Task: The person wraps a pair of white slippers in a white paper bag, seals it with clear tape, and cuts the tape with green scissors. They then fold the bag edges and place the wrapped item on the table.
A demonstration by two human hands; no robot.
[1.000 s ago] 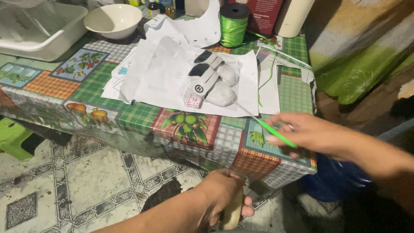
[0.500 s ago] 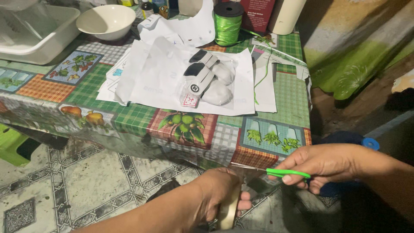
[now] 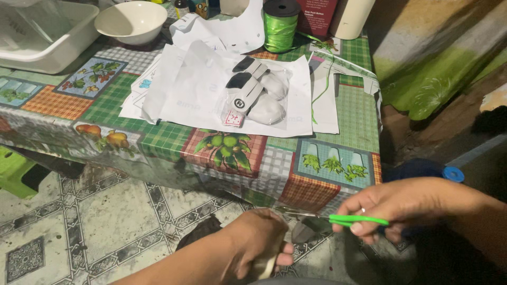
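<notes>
We record a table with a checked green cloth filling the upper half of the frame; its near edge runs from the left border down to a corner at lower right of centre, and its right edge climbs toward the upper right. Below that near edge lies open tiled floor across the lower left, and both hands work there, off the table and clear of its edge.

On the table we note a white tub at upper left, a white bowl beside it, and a spread of white paper sheets at centre carrying a pair of small white shoes in a clear bag. A spool of green ribbon stands at top centre.

The right hand, lower right, is closed around green-handled scissors, whose thin blades point left toward the other hand; we cannot tell how far the blades are parted.

The left hand, bottom centre, is curled tight on a roll of tape, mostly hidden by the fingers. The scissor tips sit just above this hand, near its knuckles.
</notes>
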